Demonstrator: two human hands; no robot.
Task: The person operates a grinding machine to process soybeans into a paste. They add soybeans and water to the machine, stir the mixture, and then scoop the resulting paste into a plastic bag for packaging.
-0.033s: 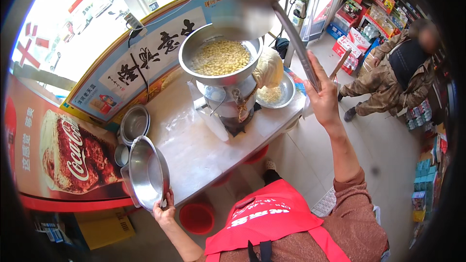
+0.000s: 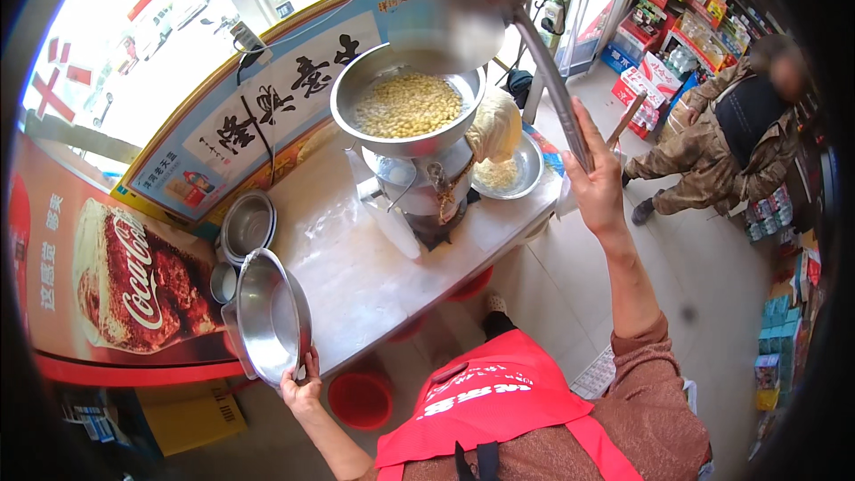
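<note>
Standing by here, I see the person's right hand [image 2: 598,178] raised, fingers and thumb wrapped round the lower end of a long-handled metal ladle [image 2: 554,80]. Ladle slants up and left, its scoop over the far rim of a wide steel hopper bowl [image 2: 392,140]. Scoop blurred, pale smear under it, too blurred to tell if liquid is falling. Hopper bowl holds pale yellow beans [image 2: 408,105], apparently in water, sitting on top of a grinder [image 2: 426,187] on the counter [image 2: 356,276].

Left hand [image 2: 303,387], low: clamped on the near rim of a steel basin [image 2: 272,316], thumb and fingers pinching the edge. Basin tilted, inside facing right, by the counter's left end; whether it touches the counter is unclear. Hands well apart.

Cream cloth bag [image 2: 495,129] hangs at the grinder's right side, above a shallow metal pan [image 2: 533,165] with pale crumbly residue. Nested steel bowls [image 2: 248,224] at the counter's back left, small metal cup [image 2: 219,283] just beside them. Red bucket [image 2: 361,399] on the floor below the near edge. Red apron [image 2: 485,374] on the person, another person in camouflage clothing [image 2: 699,165] off right by stocked shelves [image 2: 681,31]
</note>
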